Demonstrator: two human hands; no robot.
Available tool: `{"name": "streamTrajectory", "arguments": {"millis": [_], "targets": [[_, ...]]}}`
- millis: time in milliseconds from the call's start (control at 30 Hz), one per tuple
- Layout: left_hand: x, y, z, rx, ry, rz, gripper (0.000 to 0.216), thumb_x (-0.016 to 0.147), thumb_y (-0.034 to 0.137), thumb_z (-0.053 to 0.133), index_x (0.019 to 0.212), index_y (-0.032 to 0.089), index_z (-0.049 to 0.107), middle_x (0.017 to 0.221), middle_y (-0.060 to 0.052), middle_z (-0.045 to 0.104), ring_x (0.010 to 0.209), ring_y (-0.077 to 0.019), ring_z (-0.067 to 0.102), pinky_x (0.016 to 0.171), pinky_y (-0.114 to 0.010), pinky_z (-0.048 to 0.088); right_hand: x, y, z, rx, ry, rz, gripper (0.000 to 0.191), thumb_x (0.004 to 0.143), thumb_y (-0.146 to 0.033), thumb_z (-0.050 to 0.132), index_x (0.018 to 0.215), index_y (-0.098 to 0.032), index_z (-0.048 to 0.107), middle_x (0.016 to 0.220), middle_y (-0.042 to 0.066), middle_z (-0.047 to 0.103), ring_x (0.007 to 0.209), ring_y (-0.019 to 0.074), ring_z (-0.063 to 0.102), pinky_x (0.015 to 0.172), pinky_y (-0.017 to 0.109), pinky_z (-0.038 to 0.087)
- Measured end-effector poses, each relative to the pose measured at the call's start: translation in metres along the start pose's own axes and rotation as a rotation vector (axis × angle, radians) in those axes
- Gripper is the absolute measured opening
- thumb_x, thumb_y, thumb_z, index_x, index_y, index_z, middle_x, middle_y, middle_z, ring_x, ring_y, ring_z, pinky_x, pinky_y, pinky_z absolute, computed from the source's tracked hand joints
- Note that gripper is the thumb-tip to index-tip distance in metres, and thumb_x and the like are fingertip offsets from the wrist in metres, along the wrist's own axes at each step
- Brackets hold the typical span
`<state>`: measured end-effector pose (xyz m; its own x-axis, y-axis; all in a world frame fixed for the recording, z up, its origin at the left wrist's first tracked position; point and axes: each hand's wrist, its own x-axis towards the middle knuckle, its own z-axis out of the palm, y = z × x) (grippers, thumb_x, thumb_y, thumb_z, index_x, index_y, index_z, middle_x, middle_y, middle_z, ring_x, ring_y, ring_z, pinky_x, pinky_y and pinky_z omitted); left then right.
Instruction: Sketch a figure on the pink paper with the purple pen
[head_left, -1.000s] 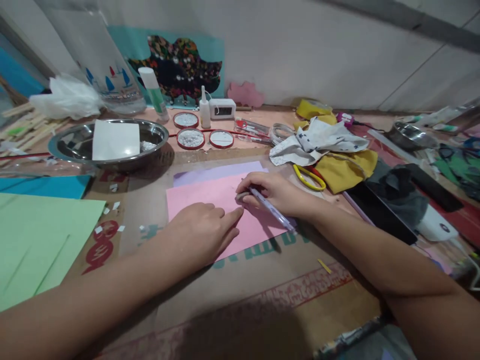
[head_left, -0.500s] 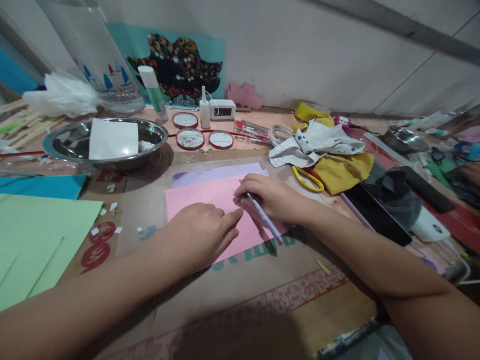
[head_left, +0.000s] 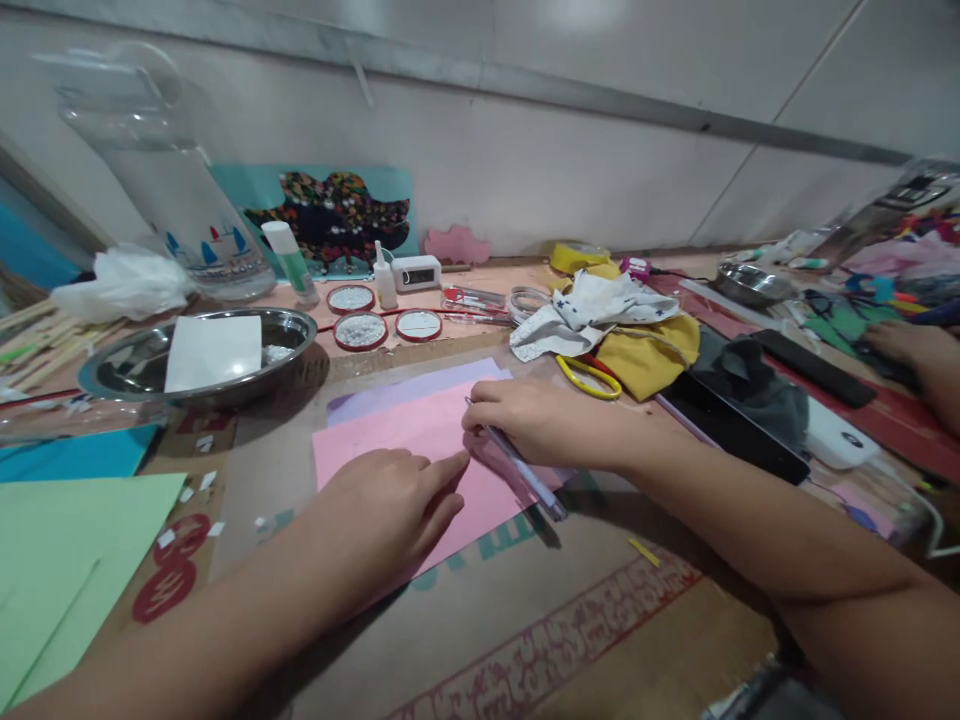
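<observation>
A pink paper sheet (head_left: 390, 440) lies on a cardboard-covered table (head_left: 525, 620), over a lilac sheet (head_left: 412, 385). My left hand (head_left: 382, 510) rests flat on the pink sheet's lower half, fingers together and pointing right. My right hand (head_left: 532, 420) is closed round a pale translucent pen (head_left: 521, 475), its tip at the sheet's right part. The two hands almost touch at the fingertips.
A steel bowl (head_left: 285, 335) with a white card stands back left, beside red-rimmed lids (head_left: 360, 330), a glue bottle (head_left: 385, 280) and a clear jug (head_left: 172, 200). Green paper (head_left: 67, 560) lies at left. Yellow scissors (head_left: 589, 375), cloths (head_left: 592, 305) and another person's hand (head_left: 911, 345) are at right.
The camera has tilted up, showing more wall. My right hand has turned the pen steeper and shifted slightly left. Another person's hand has come into view at the far right.
</observation>
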<state>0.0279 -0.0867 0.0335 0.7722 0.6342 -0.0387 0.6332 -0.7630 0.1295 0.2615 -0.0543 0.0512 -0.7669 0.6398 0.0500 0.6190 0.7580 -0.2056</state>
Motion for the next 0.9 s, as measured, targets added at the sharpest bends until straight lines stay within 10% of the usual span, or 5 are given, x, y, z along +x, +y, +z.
{"name": "streamTrajectory", "arguments": {"millis": [533,767,900], "targets": [[0.0,0.0,0.0,-0.025,0.032,-0.018,0.032,0.102,0.034,0.049,0.121,0.025,0.073,0.092,-0.008,0.082,0.081,-0.029,0.076,0.065,-0.036,0.048,-0.004,-0.003,-0.008,0.014,-0.039,0.083,0.014,0.098,-0.016,0.058,0.105,-0.02,0.07,0.107,0.009,0.072,0.089,0.0215,0.063,0.074,0.032,0.043],[-0.002,-0.001,-0.001,-0.005,0.044,-0.013,0.036,0.104,0.036,0.048,0.13,0.027,0.07,0.101,-0.009,0.083,0.087,-0.0302,0.077,0.068,-0.037,0.05,-0.002,0.044,-0.011,0.195,0.466,0.283,0.014,0.089,-0.017,0.062,0.1,-0.018,0.07,0.094,0.006,0.071,0.084,0.0197,0.062,0.076,0.031,0.046],[-0.002,-0.001,-0.002,-0.015,0.028,-0.019,0.038,0.104,0.037,0.046,0.13,0.026,0.071,0.108,-0.01,0.083,0.091,-0.0307,0.078,0.069,-0.037,0.052,-0.006,0.081,0.002,0.264,0.482,0.564,0.013,0.084,-0.02,0.065,0.095,-0.018,0.071,0.082,0.003,0.069,0.074,0.0184,0.059,0.073,0.031,0.044]]}}
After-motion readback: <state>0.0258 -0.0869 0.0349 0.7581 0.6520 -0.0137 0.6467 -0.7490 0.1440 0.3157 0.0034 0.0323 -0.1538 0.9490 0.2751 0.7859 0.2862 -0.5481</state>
